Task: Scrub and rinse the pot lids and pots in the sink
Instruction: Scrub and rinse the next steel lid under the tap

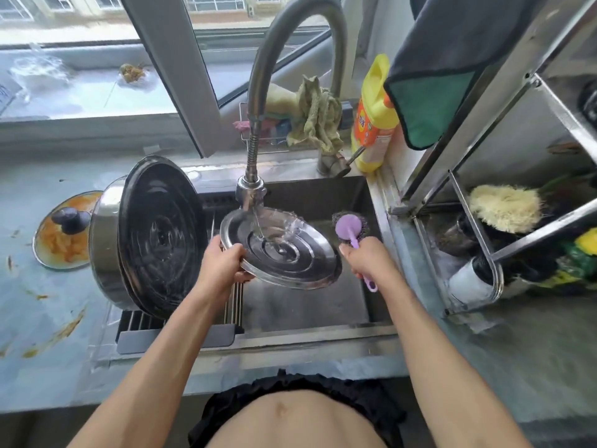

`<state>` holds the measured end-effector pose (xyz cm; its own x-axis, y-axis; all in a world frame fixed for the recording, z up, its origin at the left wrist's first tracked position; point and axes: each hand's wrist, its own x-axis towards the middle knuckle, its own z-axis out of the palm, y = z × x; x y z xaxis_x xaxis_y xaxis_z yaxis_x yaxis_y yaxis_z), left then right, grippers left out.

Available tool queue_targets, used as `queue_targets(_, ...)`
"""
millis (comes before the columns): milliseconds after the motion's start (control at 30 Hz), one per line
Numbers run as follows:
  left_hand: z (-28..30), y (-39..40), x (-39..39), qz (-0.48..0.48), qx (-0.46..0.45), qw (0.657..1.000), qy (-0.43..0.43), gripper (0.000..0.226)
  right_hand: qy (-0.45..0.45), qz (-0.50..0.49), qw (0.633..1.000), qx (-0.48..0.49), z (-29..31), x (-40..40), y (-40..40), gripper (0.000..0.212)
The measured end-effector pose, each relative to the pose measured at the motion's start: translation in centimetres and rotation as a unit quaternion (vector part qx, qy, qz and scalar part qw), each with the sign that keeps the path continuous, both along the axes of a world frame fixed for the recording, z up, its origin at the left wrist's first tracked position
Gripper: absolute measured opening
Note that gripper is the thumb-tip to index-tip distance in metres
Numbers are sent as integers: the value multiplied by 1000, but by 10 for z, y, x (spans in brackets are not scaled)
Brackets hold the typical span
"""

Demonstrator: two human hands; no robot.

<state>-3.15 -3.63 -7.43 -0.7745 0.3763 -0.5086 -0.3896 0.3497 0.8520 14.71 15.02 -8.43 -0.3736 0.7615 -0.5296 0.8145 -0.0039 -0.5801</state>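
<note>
Two lids and one pot are in view, and a third lid sits apart on the counter. The left hand (223, 260) grips the near-left rim of a steel lid (284, 250), fingers curled under the edge, holding it tilted over the sink (323, 305) beneath the faucet (255, 176), whose stream lands on the lid's ringed face. The right hand (365, 257) is wrapped around the handle of one purple scrubber (350, 229), whose wire-mesh head sits just right of the lid's far edge. On the drain rack (174, 331) at the left of the sink lies one steel pot (106, 240) on its side, a large dark lid (161, 237) leaning against its mouth. Further left, a glass lid (64, 231) smeared with orange food lies flat on the pale blue countertop (48, 350), which carries orange streaks. At the far side stand one yellow detergent bottle (374, 118) and a crumpled green rag (316, 118) below a window. A steel shelf rack (484, 195) stands at the right.
</note>
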Motion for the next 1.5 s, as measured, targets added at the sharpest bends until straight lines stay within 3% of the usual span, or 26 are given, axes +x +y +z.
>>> queue_targets(100, 16, 2, -7, -37, -18, 996, 74, 33, -38, 45, 998, -3, 6, -21, 16, 35)
queue_targets(167, 22, 11, -14, -40, -15, 995, 92, 34, -48, 74, 996, -9, 14, -44, 34, 23)
queue_targets(233, 27, 19, -17, -42, -12, 995, 93, 31, -35, 74, 996, -32, 26, -63, 50, 24)
queue_targets(433, 25, 36, -17, -22, -8, 998, 54, 24, 56, 30, 995, -83, 43, -107, 88, 79)
queue_targets(533, 17, 40, -21, -7, -13, 999, 29, 22, 92, 5, 991, -101, 43, -118, 101, 58)
queue_targets(667, 7, 41, -23, -9, -20, 1000, 9, 21, 74, 27, 993, -89, 50, -130, 105, 30)
queue_targets(867, -1, 45, -22, 0, -25, 1000, -8, 22, 27, 31, 991, -125, 56, -141, 107, 30)
queue_targets(1000, 6, 47, -17, -32, -68, 996, 53, 23, 88, 6, 994, -68, 44, -122, 93, 15)
queue_targets(1167, 6, 44, -17, -74, -104, 990, 51, 27, -33, 7, 999, -43, 11, -81, 68, 15)
queue_targets(1267, 3, 40, -14, -59, -96, 993, 43, 30, -124, 56, 990, -31, -12, -46, 44, 32)
queue_targets(1400, -1, 37, -4, -52, -83, 995, 26, 35, -98, 49, 992, -64, -38, -9, 13, 39)
queue_targets(1500, -3, 33, 4, -45, -80, 995, 22, 36, -19, -15, 992, -127, -50, 0, -1, 28)
